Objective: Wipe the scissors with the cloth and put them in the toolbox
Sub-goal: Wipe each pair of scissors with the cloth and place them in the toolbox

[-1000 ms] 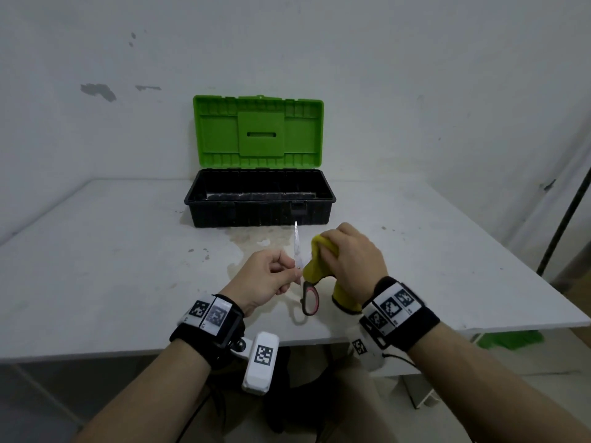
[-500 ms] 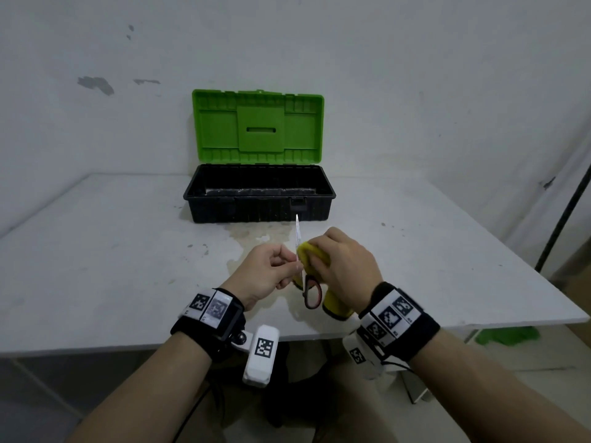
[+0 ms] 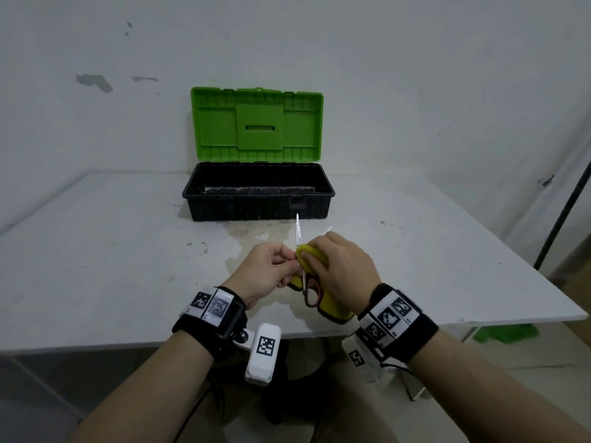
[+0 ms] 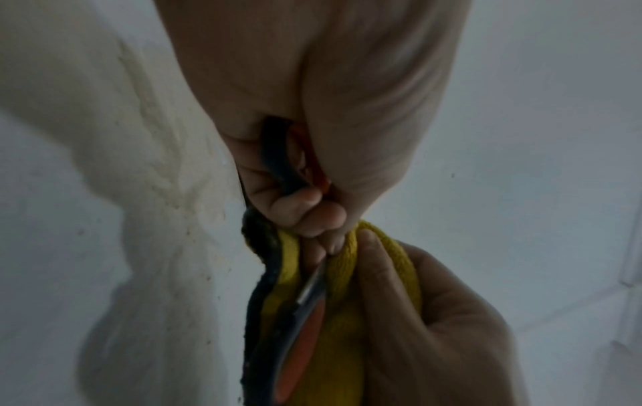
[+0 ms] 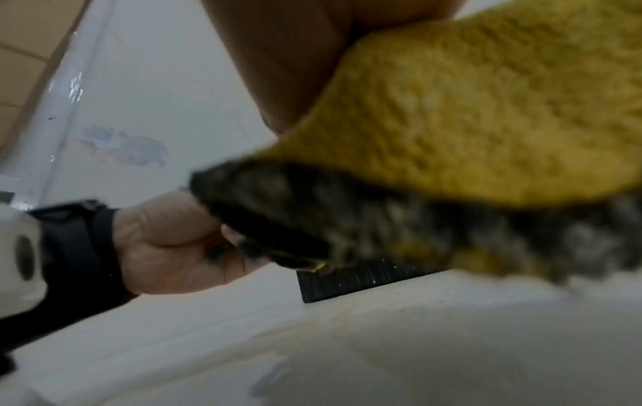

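White table [image 3: 105, 251] under a scuffed wall, and from your head view the toolbox [image 3: 259, 204] sits at twelve o'clock, green lid [image 3: 256, 123] propped upright so the black tray is ready to receive. You've got the scissors [image 3: 299, 241] up over the table in front of you, blades spread, one tip pointing to twelve and the other peeking out toward one o'clock. Your left hand [image 3: 265, 274] pinches them around the pivot, which steadies them for the rub. Your right hand [image 3: 343, 274] is curled round the yellow cloth [image 3: 315, 259], fingers closed on the fabric and pressing it to the blade; the cloth's tail hangs toward five o'clock, past one black-and-red handle loop.

Over to the left wrist view: your fingers [image 4: 312, 208] are clenched on a black-and-red handle, and the cloth folds over the metal at six o'clock, thumb bearing down, so I'd say you're mid-wipe.

Right wrist view now: mostly yellow pile and its dark edging, blurred. Your left hand shows at nine o'clock, closed, and a corner of the toolbox sits just below the cloth's edge. Judging by that, the box stays an easy reach ahead.
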Demonstrator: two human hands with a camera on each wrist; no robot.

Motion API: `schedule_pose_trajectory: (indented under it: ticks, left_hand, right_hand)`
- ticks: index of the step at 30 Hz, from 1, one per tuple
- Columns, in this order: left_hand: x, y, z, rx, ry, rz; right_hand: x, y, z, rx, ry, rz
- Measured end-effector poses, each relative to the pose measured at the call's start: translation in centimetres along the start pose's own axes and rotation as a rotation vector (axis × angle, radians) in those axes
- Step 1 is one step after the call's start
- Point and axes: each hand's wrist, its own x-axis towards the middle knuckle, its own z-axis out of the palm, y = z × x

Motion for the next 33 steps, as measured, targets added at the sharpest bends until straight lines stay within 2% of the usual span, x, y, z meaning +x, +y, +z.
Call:
schedule_pose_trajectory:
  ticks: [6,9,12,15,21,27,30,33]
  left_hand:
    - [-0.3,-0.3,-0.3,-0.001,-0.018,-0.02]
    - [-0.1,-0.5,-0.4,-0.01,0.015,-0.046]
    - [0.3,-0.6,-0.4,-0.032,0.058,-0.062]
    - [0.3,-0.3,0.1,-0.05,0.034,-0.053]
    - [0.0,0.0,1.0,-0.125,0.042,-0.06]
    - [-0.1,0.6,1.5,-0.174,0.054,-0.04]
    - [0.1,0.6,1.4,-0.17,0.073,-0.036]
    - [0.3,0.4,1.3,-0.136,0.083,-0.04]
  right_hand:
    - [1.5,2.6,-0.2,0.071,0.058,0.174]
    - [2.0,3.3,-1.1,0.252,0.117,0.222]
    - [1.6,2.6,-1.7,0.421,0.081,0.168]
    - [1.1,2.0,-1.0,0.391,0.055,0.12]
    - [0.8,2.6,0.5,0.273,0.227,0.077]
    - [-0.1,2.1,0.6,0.113,0.186,0.001]
    - [-0.2,2.2,0.6,0.155,0.219,-0.031]
    - [-0.5,2.2,0.7,0.156,0.259,-0.141]
